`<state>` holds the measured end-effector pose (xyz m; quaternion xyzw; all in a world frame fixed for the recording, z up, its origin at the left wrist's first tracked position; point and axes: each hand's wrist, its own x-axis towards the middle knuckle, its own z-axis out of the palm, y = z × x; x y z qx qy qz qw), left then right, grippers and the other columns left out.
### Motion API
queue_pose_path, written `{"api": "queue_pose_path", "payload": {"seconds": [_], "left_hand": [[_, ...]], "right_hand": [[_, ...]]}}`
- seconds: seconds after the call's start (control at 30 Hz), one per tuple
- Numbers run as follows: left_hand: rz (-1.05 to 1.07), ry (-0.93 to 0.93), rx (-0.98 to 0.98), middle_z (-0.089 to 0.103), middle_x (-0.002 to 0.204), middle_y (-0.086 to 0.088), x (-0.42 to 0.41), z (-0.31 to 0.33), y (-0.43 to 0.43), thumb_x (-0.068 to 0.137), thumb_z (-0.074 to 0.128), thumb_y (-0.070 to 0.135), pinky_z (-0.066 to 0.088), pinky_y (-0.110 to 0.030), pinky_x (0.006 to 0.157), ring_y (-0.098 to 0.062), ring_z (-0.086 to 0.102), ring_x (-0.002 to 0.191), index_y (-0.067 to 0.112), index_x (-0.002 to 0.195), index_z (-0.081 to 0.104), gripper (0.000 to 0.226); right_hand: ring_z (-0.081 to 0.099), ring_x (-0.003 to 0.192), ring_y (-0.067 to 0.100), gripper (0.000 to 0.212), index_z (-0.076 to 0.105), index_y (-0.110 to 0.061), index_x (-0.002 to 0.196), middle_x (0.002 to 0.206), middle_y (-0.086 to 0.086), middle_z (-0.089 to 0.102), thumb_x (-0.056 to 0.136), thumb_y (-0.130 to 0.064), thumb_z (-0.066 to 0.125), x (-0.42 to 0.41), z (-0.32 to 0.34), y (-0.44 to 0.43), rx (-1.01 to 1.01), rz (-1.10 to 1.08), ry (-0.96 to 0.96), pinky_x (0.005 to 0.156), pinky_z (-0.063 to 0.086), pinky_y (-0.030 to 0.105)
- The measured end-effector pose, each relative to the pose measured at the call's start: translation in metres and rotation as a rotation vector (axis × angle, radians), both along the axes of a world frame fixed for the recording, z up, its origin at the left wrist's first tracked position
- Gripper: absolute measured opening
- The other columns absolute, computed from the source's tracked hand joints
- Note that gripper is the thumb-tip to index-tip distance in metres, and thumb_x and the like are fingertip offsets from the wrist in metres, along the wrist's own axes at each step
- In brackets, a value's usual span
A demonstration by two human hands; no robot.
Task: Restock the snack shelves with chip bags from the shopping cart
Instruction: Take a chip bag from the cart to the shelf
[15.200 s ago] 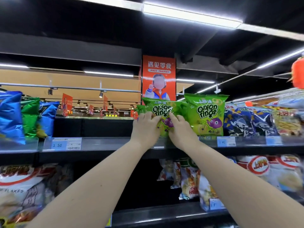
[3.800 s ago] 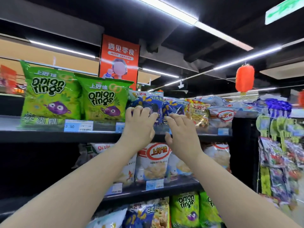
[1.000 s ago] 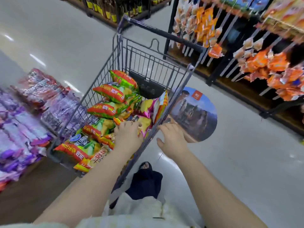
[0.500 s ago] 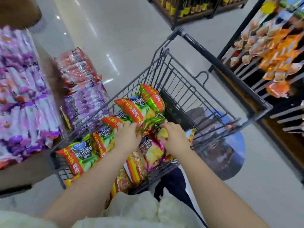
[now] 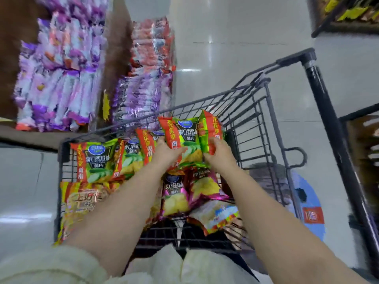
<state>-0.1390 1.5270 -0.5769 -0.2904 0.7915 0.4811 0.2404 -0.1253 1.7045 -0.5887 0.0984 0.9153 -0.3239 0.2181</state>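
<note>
A grey wire shopping cart (image 5: 256, 111) stands below me, filled with several chip bags. Most are green with a red side stripe; purple ones (image 5: 176, 193) and a yellow-red one (image 5: 82, 199) lie nearer me. My left hand (image 5: 166, 152) grips the lower edge of a green chip bag (image 5: 184, 136) near the cart's far end. My right hand (image 5: 219, 152) grips the neighbouring green bag (image 5: 209, 130) at its right. Both arms reach forward over the cart.
Purple and red snack packs (image 5: 61, 78) fill a low display to the left of the cart. The cart handle (image 5: 324, 103) runs along the right. A dark shelf unit (image 5: 361, 160) stands at the right edge. Pale glossy floor (image 5: 235, 37) lies beyond, with a round blue floor sticker (image 5: 309, 206).
I turned from the shelf down to the cart. Over the last second both hands moved from the cart's near rim to the green bags at its far end and took hold of them.
</note>
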Motion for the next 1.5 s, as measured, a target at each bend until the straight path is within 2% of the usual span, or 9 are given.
{"api": "queue_pose_path", "payload": {"seconds": [0.17,0.27,0.5,0.63,0.77,0.93,1.03,1.27,1.5], "left_hand": [[0.095,-0.04,0.004,0.063,0.109,0.0,-0.004,-0.019,0.003,0.069,0.089,0.027,0.047,-0.025,0.079,-0.016,0.06,0.091,0.014,0.133,0.041,0.081],[0.137,-0.06,0.035,0.062,0.094,0.002,0.001,-0.02,0.001,0.072,0.087,0.019,0.047,-0.011,0.057,-0.01,0.059,0.076,0.015,0.118,0.045,0.063],[0.217,-0.011,0.116,0.063,0.121,-0.004,0.026,-0.032,-0.006,0.071,0.087,0.023,0.053,-0.038,0.091,-0.021,0.063,0.103,0.011,0.139,0.042,0.082],[0.187,-0.004,0.139,0.055,0.133,0.0,0.044,-0.041,-0.005,0.066,0.089,0.038,0.046,-0.044,0.103,-0.022,0.058,0.116,0.021,0.145,0.032,0.099],[0.264,-0.003,0.252,0.055,0.13,-0.001,0.057,-0.043,-0.012,0.064,0.091,0.032,0.047,-0.044,0.102,-0.022,0.057,0.115,0.023,0.142,0.033,0.098],[0.425,-0.063,0.501,0.064,0.122,-0.004,0.082,-0.025,-0.052,0.045,0.097,0.041,0.052,-0.049,0.095,-0.026,0.066,0.105,0.036,0.135,0.037,0.108],[0.524,-0.031,0.55,0.067,0.114,-0.006,0.109,-0.005,-0.084,0.047,0.093,0.036,0.054,-0.044,0.088,-0.026,0.067,0.098,0.035,0.133,0.039,0.102],[0.832,0.156,0.629,0.067,0.12,-0.008,0.186,0.038,-0.189,0.036,0.1,0.032,0.054,-0.056,0.088,-0.032,0.069,0.101,0.039,0.135,0.036,0.118],[0.937,0.379,0.603,0.067,0.117,-0.011,0.278,0.078,-0.327,0.057,0.088,0.013,0.058,-0.042,0.075,-0.03,0.07,0.096,0.03,0.132,0.043,0.089]], "right_hand": [[0.043,0.12,0.03,0.049,0.055,-0.017,0.131,0.131,0.007,0.053,0.084,-0.026,0.067,-0.006,-0.015,0.002,0.024,0.048,-0.008,0.102,0.037,0.039],[0.037,0.123,0.028,0.047,0.054,-0.022,0.132,0.136,0.001,0.05,0.087,-0.029,0.064,0.003,-0.019,0.0,0.064,0.119,0.011,0.102,0.034,0.039],[0.033,0.128,0.032,0.063,0.033,-0.016,0.148,0.139,0.009,0.049,0.091,-0.027,0.056,0.018,-0.013,-0.025,0.086,0.21,-0.093,0.104,0.034,0.04],[0.032,0.13,0.034,0.074,0.015,-0.02,0.154,0.141,0.017,0.042,0.091,-0.025,0.053,0.019,-0.02,-0.041,-0.09,-0.055,-0.318,0.107,0.037,0.042],[0.049,0.115,0.02,0.055,0.039,-0.019,0.145,0.128,-0.002,0.047,0.092,-0.01,0.049,0.019,-0.012,-0.042,-0.335,-0.26,-0.291,0.088,0.043,0.03],[0.056,0.112,0.021,0.037,0.065,-0.025,0.118,0.121,0.003,0.06,0.094,-0.001,0.049,0.029,0.006,-0.042,-0.589,-0.335,-0.21,0.085,0.049,0.028],[0.06,0.11,0.021,0.036,0.071,-0.027,0.103,0.121,0.003,0.064,0.09,0.001,0.053,0.031,0.015,-0.065,-0.683,-0.251,-0.228,0.087,0.052,0.029],[0.061,0.112,0.027,0.048,0.053,-0.024,0.125,0.127,0.01,0.06,0.083,-0.012,0.073,0.039,0.044,-0.196,-0.764,0.154,-0.544,0.103,0.045,0.05],[0.065,0.109,0.029,0.071,0.052,-0.012,0.131,0.123,0.014,0.065,0.067,-0.022,0.081,0.101,0.079,-0.367,-0.821,0.427,-0.536,0.097,0.05,0.047]]}}
